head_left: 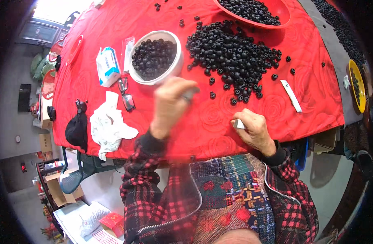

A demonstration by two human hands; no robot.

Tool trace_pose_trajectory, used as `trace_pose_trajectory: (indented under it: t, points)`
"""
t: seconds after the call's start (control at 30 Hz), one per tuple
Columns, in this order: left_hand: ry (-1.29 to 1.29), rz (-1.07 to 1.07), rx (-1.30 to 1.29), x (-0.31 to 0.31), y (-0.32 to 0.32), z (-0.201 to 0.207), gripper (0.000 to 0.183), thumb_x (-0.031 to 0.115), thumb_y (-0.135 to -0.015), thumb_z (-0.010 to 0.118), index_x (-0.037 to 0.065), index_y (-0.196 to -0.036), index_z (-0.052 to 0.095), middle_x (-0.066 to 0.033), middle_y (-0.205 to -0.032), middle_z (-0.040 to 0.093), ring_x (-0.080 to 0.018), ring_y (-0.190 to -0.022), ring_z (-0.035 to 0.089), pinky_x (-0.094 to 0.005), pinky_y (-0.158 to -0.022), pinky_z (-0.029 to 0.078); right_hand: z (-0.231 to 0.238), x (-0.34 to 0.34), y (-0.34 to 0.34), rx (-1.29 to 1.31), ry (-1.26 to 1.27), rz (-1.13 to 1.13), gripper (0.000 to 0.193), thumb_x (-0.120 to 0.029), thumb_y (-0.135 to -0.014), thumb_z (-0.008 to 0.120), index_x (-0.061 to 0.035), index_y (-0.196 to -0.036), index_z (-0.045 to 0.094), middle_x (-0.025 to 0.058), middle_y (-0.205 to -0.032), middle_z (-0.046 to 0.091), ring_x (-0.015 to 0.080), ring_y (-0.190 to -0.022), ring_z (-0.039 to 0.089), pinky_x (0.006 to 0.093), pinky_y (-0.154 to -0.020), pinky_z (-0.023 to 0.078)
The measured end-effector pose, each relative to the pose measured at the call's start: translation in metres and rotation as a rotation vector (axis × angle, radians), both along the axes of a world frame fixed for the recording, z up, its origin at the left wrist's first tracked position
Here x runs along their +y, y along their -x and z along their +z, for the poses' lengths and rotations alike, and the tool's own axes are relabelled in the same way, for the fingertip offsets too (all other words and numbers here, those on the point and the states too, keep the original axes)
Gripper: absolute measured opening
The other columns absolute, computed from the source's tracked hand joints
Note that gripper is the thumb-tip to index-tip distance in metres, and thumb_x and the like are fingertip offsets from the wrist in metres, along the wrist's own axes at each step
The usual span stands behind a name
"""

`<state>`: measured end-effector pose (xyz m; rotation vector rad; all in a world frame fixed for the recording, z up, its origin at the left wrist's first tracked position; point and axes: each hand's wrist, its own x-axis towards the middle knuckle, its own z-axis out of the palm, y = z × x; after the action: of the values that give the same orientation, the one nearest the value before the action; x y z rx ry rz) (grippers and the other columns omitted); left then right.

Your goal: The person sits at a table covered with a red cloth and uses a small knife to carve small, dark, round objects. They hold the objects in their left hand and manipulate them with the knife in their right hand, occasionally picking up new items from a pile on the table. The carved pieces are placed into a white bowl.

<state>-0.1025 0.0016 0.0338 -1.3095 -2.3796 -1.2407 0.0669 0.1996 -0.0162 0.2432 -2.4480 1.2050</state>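
Presently, left hand is raised over the counter, blurred; grip closed round a small dark piece pinched at the fingertips, just below the white bowl. Bowl sits left of counter centre, filled w/ small black ring-shaped parts. Right hand rests near the counter's front edge, right of centre; grip closed on a small white object, kind cannot be told. Large loose pile of black parts lies toward the back, centre-right, strays scattered at its front. Red basin w/ more parts at back edge, touching the pile. White flat stick lies right of the pile, apart from it. Toward the left edge: tissue pack, spectacles, crumpled white cloth, black pouch at front-left corner.
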Motion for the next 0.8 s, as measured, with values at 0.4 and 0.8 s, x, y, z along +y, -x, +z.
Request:
trace_pose_trajectory:
  t: [0.4, 0.8]
  points:
    - [0.148, -0.104, -0.119, 0.033, -0.01, -0.043, 0.021, 0.008, -0.076, 0.068, 0.004, -0.096, 0.066, -0.0109, -0.087, 0.063, -0.0266, -0.083, 0.062, -0.0354, -0.07, 0.05, -0.003, -0.003, -0.001, -0.024, -0.016, 0.005, 0.027, -0.003, -0.066, 0.067, -0.0028, -0.091, 0.055, 0.0115, -0.072, 0.052, 0.0302, -0.064, 0.057, 0.038, -0.055, 0.045]
    - [-0.48, -0.273, -1.554, 0.007, -0.097, -0.025, 0.023, 0.008, -0.091, 0.058, -0.003, -0.111, 0.06, -0.0085, -0.087, 0.065, -0.014, -0.071, 0.063, -0.0253, -0.056, 0.051, 0.037, -0.008, -0.001, -0.035, 0.317, 0.117, 0.027, -0.001, -0.074, 0.071, -0.0031, -0.099, 0.063, 0.0082, -0.076, 0.056, 0.0209, -0.065, 0.057, 0.0305, -0.057, 0.044]
